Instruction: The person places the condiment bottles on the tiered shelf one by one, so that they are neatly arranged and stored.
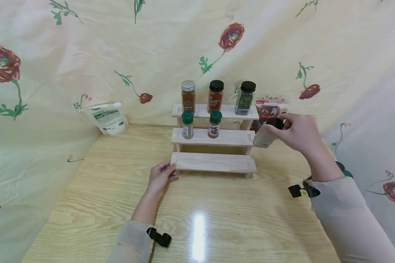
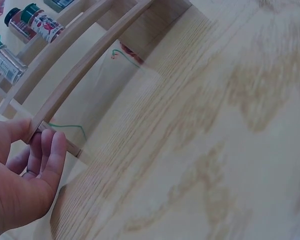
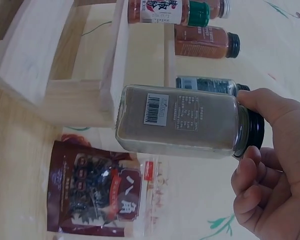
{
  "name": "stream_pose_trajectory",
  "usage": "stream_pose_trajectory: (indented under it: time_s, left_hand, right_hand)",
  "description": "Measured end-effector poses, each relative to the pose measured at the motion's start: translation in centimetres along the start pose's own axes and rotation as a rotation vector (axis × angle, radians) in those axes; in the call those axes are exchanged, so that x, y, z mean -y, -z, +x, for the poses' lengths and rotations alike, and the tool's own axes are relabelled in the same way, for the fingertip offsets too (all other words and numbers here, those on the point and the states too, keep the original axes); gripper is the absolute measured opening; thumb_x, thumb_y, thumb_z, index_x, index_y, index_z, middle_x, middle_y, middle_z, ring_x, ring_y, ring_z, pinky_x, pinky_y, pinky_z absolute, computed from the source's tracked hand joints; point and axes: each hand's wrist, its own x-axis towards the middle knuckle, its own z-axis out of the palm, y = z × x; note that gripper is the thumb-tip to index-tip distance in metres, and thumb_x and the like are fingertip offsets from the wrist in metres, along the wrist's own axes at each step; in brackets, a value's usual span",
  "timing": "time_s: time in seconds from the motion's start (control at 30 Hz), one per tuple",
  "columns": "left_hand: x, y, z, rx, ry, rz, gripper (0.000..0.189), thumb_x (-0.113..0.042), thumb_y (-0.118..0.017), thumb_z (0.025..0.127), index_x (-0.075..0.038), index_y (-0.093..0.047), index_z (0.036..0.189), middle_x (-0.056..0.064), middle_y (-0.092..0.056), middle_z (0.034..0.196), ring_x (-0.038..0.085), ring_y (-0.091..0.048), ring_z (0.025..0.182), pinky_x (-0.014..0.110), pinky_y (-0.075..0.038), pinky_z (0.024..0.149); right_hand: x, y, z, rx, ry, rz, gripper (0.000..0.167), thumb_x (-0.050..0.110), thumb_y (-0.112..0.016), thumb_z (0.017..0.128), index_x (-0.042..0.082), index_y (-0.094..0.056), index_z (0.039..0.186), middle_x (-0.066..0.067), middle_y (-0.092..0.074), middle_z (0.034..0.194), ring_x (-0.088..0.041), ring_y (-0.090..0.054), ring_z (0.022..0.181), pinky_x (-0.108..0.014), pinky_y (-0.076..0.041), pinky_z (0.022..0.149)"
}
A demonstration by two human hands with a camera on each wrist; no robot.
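Observation:
My right hand point(image 1: 299, 133) pinches the black lid of a square glass spice jar point(image 3: 177, 121) filled with greyish powder. The jar tilts beside the right end of the middle tier of a three-step wooden rack point(image 1: 214, 161). At the rack's lower left corner, my left hand point(image 1: 161, 177) grips the end of the bottom board, thumb on top and fingers below. Two green-capped shakers point(image 1: 214, 124) stand on the middle tier. On the top tier are a silver-lidded jar point(image 1: 188, 96), a black-lidded red spice jar point(image 1: 215, 96) and a black-lidded jar of green herbs point(image 1: 245, 98).
A brown bag of star anise point(image 3: 97, 190) stands behind the rack's right side, partly hidden by the right hand in the head view. At the back left, a white spouted pouch point(image 1: 106, 118) leans against the flowered cloth point(image 1: 171, 47). Dark and green items show behind the right wrist.

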Motion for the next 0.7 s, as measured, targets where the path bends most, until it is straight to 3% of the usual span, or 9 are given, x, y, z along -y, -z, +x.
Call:
stream_pose_trajectory:
  time_s: [0.2, 0.5, 0.7]
  left_hand:
    - [0.1, 0.1, 0.1, 0.0, 0.0, 0.001, 0.041, -0.006, -0.069, 0.097, 0.013, -0.054, 0.13, 0.005, -0.068, 0.086, 0.013, -0.067, 0.072, 0.026, -0.065, 0.075]
    - [0.0, 0.0, 0.1, 0.001, -0.007, -0.004, 0.04, -0.005, -0.068, 0.097, 0.014, -0.053, 0.13, 0.005, -0.067, 0.085, 0.013, -0.066, 0.072, 0.026, -0.065, 0.075]
    - [0.0, 0.0, 0.0, -0.001, -0.005, 0.006, 0.035, -0.006, -0.069, 0.097, 0.012, -0.057, 0.124, 0.005, -0.067, 0.085, 0.013, -0.066, 0.073, 0.026, -0.065, 0.075]
  right_hand:
    - [0.9, -0.7, 1.4, 0.027, -0.004, 0.009, 0.046, 0.044, -0.078, 0.088, 0.008, -0.055, 0.072, -0.003, -0.04, 0.056, -0.023, -0.039, 0.052, -0.031, -0.025, 0.047]
    - [2.0, -2.1, 3.0, 0.043, 0.026, 0.017, 0.042, 0.045, -0.077, 0.089, 0.008, -0.061, 0.076, -0.002, -0.037, 0.056, -0.022, -0.035, 0.052, -0.03, -0.023, 0.049]
    - [2.3, -3.0, 3.9, 0.055, 0.034, 0.022, 0.05, 0.042, -0.08, 0.088, 0.01, -0.046, 0.066, -0.003, -0.036, 0.057, -0.023, -0.035, 0.054, -0.031, -0.021, 0.049]
